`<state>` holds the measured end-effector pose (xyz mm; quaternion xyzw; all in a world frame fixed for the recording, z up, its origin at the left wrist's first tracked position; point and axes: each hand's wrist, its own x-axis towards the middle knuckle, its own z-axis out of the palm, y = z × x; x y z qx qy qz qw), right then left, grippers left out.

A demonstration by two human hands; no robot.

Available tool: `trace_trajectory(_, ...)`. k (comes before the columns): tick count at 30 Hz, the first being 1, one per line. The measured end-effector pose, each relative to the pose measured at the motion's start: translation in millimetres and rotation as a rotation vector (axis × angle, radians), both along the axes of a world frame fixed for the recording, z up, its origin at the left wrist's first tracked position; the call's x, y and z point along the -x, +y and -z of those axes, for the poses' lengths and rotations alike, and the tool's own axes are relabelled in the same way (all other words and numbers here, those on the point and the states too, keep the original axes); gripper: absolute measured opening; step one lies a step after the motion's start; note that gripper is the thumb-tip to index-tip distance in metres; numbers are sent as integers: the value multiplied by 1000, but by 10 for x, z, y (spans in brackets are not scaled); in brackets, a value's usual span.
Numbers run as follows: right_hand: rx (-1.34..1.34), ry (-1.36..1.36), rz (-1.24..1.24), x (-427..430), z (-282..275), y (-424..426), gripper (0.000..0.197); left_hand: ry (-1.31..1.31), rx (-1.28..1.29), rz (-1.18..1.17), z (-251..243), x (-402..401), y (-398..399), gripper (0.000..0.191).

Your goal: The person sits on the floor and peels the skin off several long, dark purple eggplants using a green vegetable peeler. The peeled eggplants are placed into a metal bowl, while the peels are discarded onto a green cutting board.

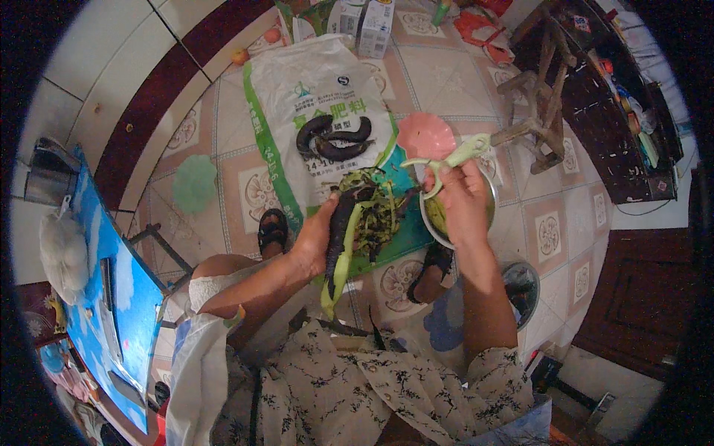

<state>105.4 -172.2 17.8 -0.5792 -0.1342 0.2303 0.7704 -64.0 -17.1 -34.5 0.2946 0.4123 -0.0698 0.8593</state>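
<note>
My left hand grips a long dark purple eggplant, which has a pale green peeled strip along its side. In my right hand is a light green peeler, held above a metal bowl with pale green pieces inside. The peeler is apart from the eggplant. Dark and green peelings lie in a heap just right of the eggplant. Farther off, several whole dark eggplants rest on a white and green woven sack spread on the tiled floor.
A pink scalloped dish touches the bowl's far side. A wooden stool stands at the right, with a bin nearer me. At the left, a blue table holds a knife. Cartons stand beyond the sack.
</note>
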Motion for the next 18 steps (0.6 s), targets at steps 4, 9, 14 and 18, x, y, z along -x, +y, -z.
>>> trace_trajectory(4,100,20,-124,123,43,32,17,-64,23,29,-123,-5,-16,50)
trace_trajectory(9,52,103,-172,198,11,52,19,-80,30,20,-271,-31,-50,48)
trace_trajectory(14,135,140,-231,288,-15,71,21,-110,64,-15,-240,-41,-76,49)
trace_trajectory(18,102,211,-282,361,27,93,20,-57,44,-14,-391,-62,-89,50)
